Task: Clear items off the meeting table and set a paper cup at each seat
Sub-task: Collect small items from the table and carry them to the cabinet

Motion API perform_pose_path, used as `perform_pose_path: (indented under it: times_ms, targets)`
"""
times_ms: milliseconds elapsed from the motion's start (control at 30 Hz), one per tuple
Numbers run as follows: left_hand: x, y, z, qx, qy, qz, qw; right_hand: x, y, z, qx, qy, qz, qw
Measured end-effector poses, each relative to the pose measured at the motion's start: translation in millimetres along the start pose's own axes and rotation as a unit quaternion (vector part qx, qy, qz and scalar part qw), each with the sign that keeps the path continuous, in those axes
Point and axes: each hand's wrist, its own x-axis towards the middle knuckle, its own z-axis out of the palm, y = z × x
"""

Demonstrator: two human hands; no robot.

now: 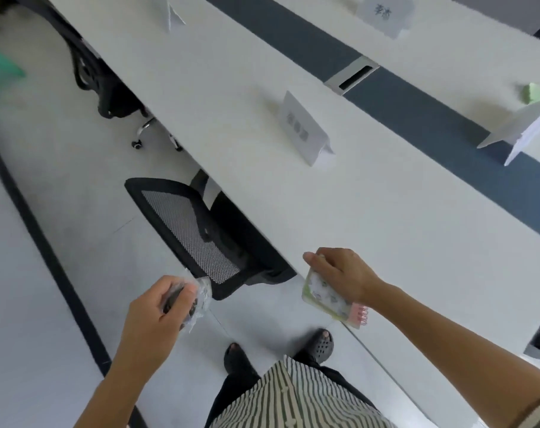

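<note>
The left hand (152,310) curls its fingers round a crinkly clear wrapper (203,293); the right hand (342,273) pinches a flat, pink-coiled notebook (322,299) under its fingers.

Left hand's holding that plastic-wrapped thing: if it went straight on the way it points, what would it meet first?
Probably the black mesh chair back just ahead of the left hand, before the table; depth is unclear, so it might pass above.

Four folded name cards (305,131) are counted on the bench (386,227); two black chairs (188,230) are shown along its left edge; one spiral notebook (324,296) and one plastic-wrapped packet (200,299) are held.
</note>
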Motion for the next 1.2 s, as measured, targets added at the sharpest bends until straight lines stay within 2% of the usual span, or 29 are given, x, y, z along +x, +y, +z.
perform_pose_path:
  times_ms: [300, 400, 533, 767, 1033, 1200]
  targets:
    - [-49.8, -110.7, -124.9, -0.004, 0.12, -0.076, 0.99, 4.3, -120.2, 108.4, -0.1, -0.039, -0.071, 0.992]
    - [-63.3, -155.1, -165.8, -0.009, 0.155, -0.127, 0.98, 14.6, -158.3, 145.7, -0.101, -0.061, -0.087, 0.989]
    - [-66.1, -188.3, -199.5, -0.015, 0.185, -0.145, 0.972, 32.9, -199.3, 169.2, -0.114, -0.083, -0.097, 0.985]
    - [6.8, -217.2, -269.0, 0.004, 0.171, -0.169, 0.971, 132.2, -278.7, 182.7, -0.175, -0.082, -0.124, 0.973]
    - [108.4, -216.8, -368.8, 0.001, 0.242, -0.172, 0.955, 261.7, -424.7, 200.2, -0.227, -0.1, -0.172, 0.953]
    - [157.2, -247.1, -421.4, -0.014, 0.274, -0.194, 0.942, 330.2, -520.2, 224.6, -0.24, -0.12, -0.226, 0.936]
